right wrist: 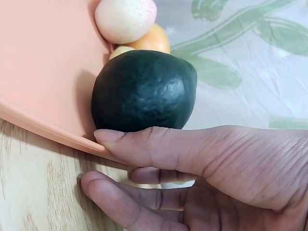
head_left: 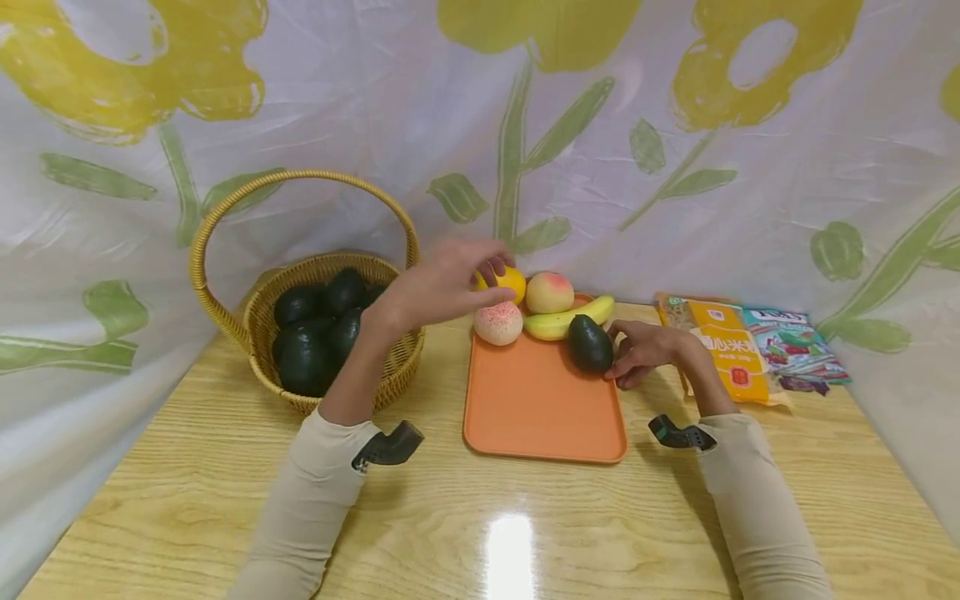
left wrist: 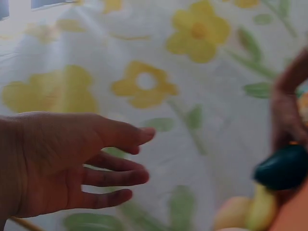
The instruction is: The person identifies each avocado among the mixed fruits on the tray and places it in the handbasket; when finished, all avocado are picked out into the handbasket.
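My left hand [head_left: 442, 283] is raised between the basket and the tray, in front of a yellow fruit [head_left: 513, 283]. In the left wrist view its fingers are apart and hold nothing. A dark green avocado [head_left: 590, 344] lies on the right side of the orange tray [head_left: 543, 417]. Beside it is my right hand [head_left: 647, 350]; in the right wrist view the thumb lies along the avocado's near side at the tray rim, while the other fingers hang loose outside the rim. A banana [head_left: 551, 325], a speckled peach [head_left: 498, 323] and another peach [head_left: 550, 293] occupy the tray's far end.
A wicker basket [head_left: 408, 375] with a tall handle stands left, holding several avocados [head_left: 307, 358]. Right of the tray lie snack packets, one orange [head_left: 727, 350] and one teal [head_left: 795, 343]. Behind the wooden table [head_left: 420, 533] hangs a flowered curtain [head_left: 360, 100].
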A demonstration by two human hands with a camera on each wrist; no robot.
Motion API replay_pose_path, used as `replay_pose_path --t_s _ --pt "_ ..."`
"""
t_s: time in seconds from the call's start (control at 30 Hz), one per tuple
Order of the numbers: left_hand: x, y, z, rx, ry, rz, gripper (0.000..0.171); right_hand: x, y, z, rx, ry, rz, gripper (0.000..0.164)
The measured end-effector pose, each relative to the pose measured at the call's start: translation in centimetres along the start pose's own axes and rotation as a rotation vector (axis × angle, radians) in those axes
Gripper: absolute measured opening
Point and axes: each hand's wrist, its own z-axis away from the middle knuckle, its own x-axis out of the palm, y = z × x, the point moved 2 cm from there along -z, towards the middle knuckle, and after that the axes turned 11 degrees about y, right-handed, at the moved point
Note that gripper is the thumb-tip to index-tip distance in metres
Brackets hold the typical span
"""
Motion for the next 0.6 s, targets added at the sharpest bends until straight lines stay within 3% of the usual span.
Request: replay_pose_path --t_s 0.2,0.4,0.6 --pt "4.5 0.1 -1.7 -0.084 -0.020 0.006 0.036 0.0 -0.2 0.3 -0.004 -0.010 0.000 0.067" --pt "9.1 -0.3 -2.5 -0.162 -0.085 0.076 0.040 -0.1 -0.2 0.2 -0.004 -0.009 0.002 0.064" --pt "13.1 -0.6 -2.4 -0.102 -0.191 0.106 0.051 -0.1 -0.4 0.1 0.000 -0.006 0.016 0.062"
